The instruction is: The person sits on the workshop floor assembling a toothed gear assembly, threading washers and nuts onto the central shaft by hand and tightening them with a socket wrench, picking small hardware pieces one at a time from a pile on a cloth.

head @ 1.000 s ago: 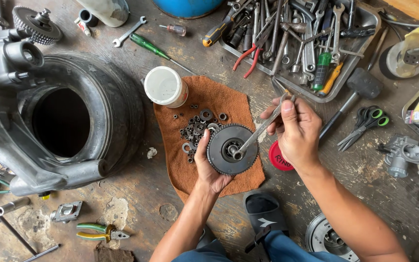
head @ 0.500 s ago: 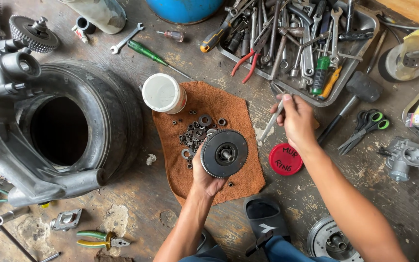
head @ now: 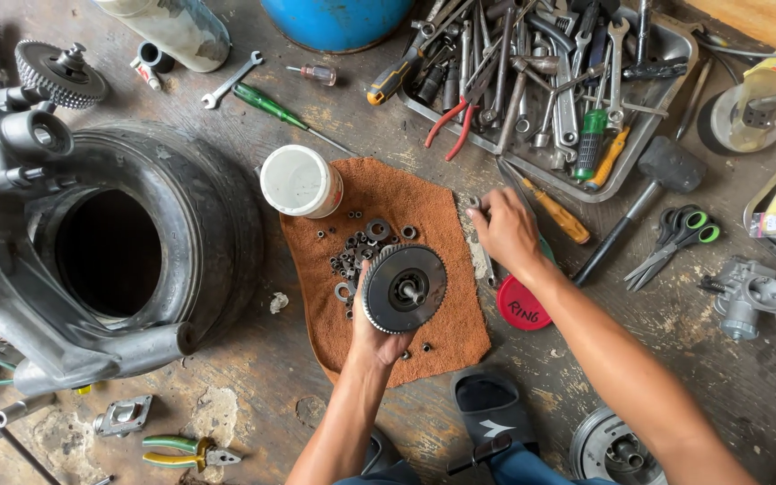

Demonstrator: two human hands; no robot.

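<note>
We look down on a worn floor (head: pixel 316 386) strewn with workshop things. Our left hand (head: pixel 377 334) grips a round toothed metal disc (head: pixel 404 288) from below, fingers wrapped around its lower edge, holding it face-up above a rust-brown cloth (head: pixel 424 211). The disc has a hub with a short shaft at its middle. Just beside it on the cloth lies a cluster of small washers and nuts (head: pixel 357 251).

Our right hand (head: pixel 505 235) rests at the cloth's right edge with fingers curled down onto a slim metal tool (head: pixel 487 260); we cannot tell whether it is gripped or only touched. A red round lid (head: pixel 523 305) lies just below that hand.

A white tub (head: pixel 298 182) stands at the cloth's upper left corner. Beyond the right hand sits a metal tray (head: pixel 666 63) heaped with spanners, pliers and screwdrivers, a rubber mallet (head: pixel 648 193) and green-handled scissors (head: pixel 675 242) near it. To the left lies a black tyre (head: pixel 217 216) on an engine casing.
</note>
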